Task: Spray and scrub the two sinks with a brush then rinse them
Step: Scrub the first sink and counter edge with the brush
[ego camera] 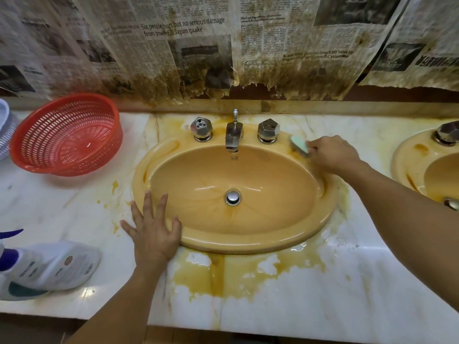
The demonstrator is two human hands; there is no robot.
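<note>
Jutting from the right grip (332,153), the brush (299,144) touches the sink rim (248,247).

Red basket: a red plastic basket (67,135) with slotted walls sits on the back left of the counter, tipped so its opening faces forward.
Pale basket: a grey-white slotted basket (6,130) just beside the red one, mostly cut off by the left edge.
Counter: white marble counter (323,294) with faint grey veins and a wet shine.
Stains: yellow-brown stains (218,276) spread over the counter's front middle; smaller splashes (114,186) lie further left.
Newspaper: sheets of newspaper (188,45) cover the wall; one headline reads "Six people hurt but no serious damage from powerful Japan quake".
Paper's lower edge: torn edge (198,88), browned and ragged.
Ledge: a pale ledge (347,106) runs along the counter's back.
</note>
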